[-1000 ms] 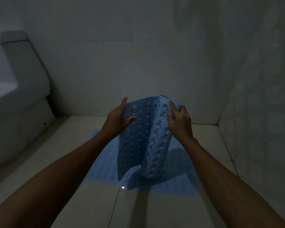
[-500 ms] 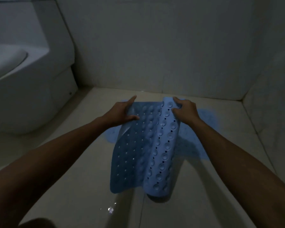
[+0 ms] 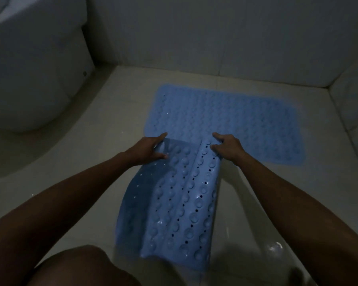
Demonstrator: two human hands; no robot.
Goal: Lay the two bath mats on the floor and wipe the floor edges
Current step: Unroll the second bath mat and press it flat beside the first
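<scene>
One blue bath mat lies flat on the pale tiled floor near the far wall. A second blue mat, studded with suction cups and small holes, is partly curled and hangs low in front of me, its lower end near the floor. My left hand grips the mat's top left edge. My right hand holds the top right, where the mat folds over on itself. The top edge overlaps the near side of the flat mat.
A white toilet stands at the left, close to the mats. Tiled walls meet the floor at the back and at the right. My knee is at the bottom left. A wet glint shows on the floor.
The held mat has come down from upright at chest height toward the floor, uncurling somewhat. My view has tilted downward and closer to the floor.
</scene>
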